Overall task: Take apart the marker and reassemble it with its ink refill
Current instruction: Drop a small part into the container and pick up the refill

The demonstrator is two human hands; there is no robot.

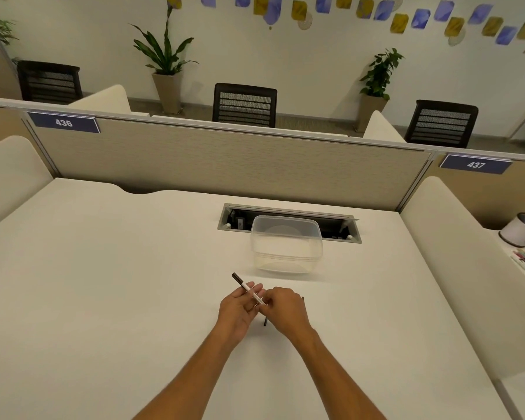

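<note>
I see a broad white desk with a clear, lidded plastic container standing beyond my hands. My left hand lies palm-up, fingers loosely cradling the slim white marker with a black cap. My right hand pinches the marker's near end. A thin black stick pokes out beneath the hands.

Two bare forearms, no sleeves, no jewellery.
</note>
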